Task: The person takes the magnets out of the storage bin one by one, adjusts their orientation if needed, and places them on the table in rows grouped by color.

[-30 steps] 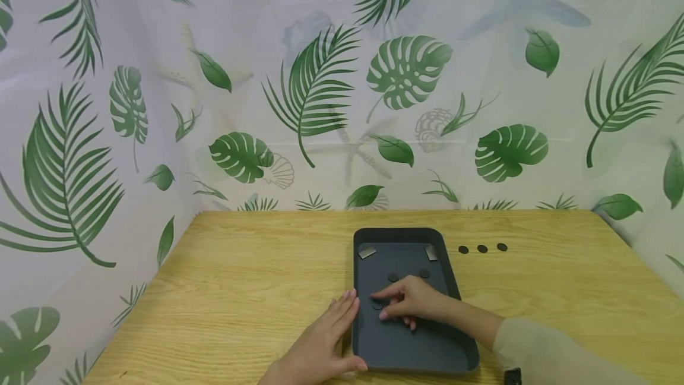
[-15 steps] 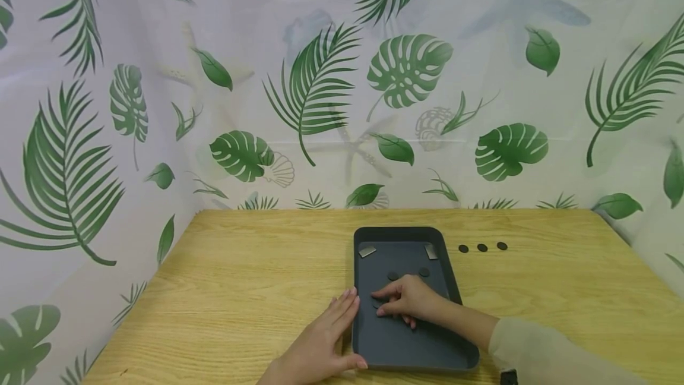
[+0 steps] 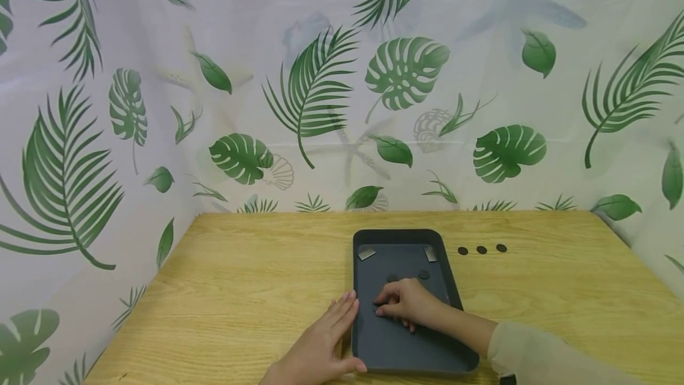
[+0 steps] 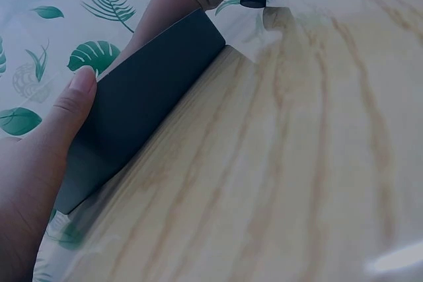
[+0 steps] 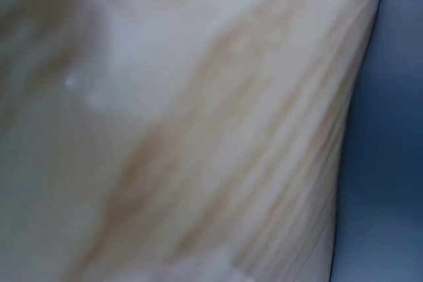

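A dark grey rectangular tray [image 3: 406,349] stands on the wooden table. Along its left side lies my left hand [image 3: 323,340], fingers straight against the wall and thumb at the near corner; the left wrist view shows that thumb beside the tray's outer wall [image 4: 132,117]. Inside the tray, my right hand [image 3: 415,303] pinches a small black disc [image 3: 376,309] between thumb and index finger, near the floor. The fingers hide most of this disc. Two more black discs lie farther back in the tray, one [image 3: 424,274] in plain sight, the other [image 3: 392,278] partly covered by the hand.
Two small silvery rectangular pieces, one left [image 3: 367,253] and one right [image 3: 430,254], sit near the tray's far corners. Right of the tray, three black discs [image 3: 482,249] lie in a row on the table [image 3: 256,290]. A leaf-patterned curtain [image 3: 320,94] hangs behind.
The thumb and index finger of my right hand have drawn closer together around the disc, which now shows less. My left hand has stayed in place at the tray.
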A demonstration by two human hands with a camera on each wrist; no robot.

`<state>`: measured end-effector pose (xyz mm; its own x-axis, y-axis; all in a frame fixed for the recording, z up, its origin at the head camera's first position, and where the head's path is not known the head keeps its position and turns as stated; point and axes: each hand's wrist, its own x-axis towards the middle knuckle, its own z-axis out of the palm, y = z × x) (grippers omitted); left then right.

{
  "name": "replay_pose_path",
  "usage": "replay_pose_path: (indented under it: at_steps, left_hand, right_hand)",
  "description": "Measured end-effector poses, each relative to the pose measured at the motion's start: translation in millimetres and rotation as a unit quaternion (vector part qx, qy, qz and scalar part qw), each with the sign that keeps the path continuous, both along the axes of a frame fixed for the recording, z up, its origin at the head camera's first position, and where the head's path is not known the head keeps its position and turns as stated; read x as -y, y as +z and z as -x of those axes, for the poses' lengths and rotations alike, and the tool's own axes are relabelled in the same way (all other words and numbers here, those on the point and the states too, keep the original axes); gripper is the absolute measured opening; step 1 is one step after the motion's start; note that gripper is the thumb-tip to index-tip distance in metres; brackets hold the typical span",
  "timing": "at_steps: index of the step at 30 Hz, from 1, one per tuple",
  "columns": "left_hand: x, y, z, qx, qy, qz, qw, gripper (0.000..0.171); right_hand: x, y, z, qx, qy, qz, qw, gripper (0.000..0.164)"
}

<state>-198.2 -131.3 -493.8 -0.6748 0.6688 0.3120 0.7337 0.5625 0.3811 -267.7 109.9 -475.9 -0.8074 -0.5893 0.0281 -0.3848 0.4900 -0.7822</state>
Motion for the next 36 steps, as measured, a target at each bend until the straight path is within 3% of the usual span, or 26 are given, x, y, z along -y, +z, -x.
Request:
replay_pose_path:
  at_steps: [6, 12, 20, 25, 29, 36]
  left_hand:
    - [0, -0.6, -0.6, 0.000, -0.003, -0.008, 1.0000, 0.092]
    - [-1, -2.9, -0.7, 0.008, -0.005, -0.023, 0.9997, 0.093]
    - [0, -1.4, 0.3, -0.009, -0.004, -0.013, 0.9999, 0.094]
    - [1, 1.7, 0.4, 0.004, -0.003, -0.009, 1.0000, 0.092]
    - [0, 2.2, -0.1, -0.009, -0.004, -0.010, 0.9999, 0.092]
    - [-1, 0.7, -0.5, 0.001, -0.003, -0.019, 0.9998, 0.094]
  right_hand:
    - [0, 1.8, -1.2, -0.022, 0.017, -0.012, 1.000, 0.014]
    - [-2, 4.5, -0.7, -0.015, 0.031, -0.004, 0.999, 0.015]
    - [-8, 3.2, 3.8, 0.002, 0.046, 0.026, 0.999, 0.014]
    - [-10, 8.2, 2.7, 0.005, 0.051, 0.031, 0.998, 0.012]
    - [-14, 14.1, 2.5, 0.002, 0.053, 0.038, 0.998, 0.011]
    - [-24, 22.5, 7.9, -0.023, 0.060, 0.057, 0.996, 0.013]
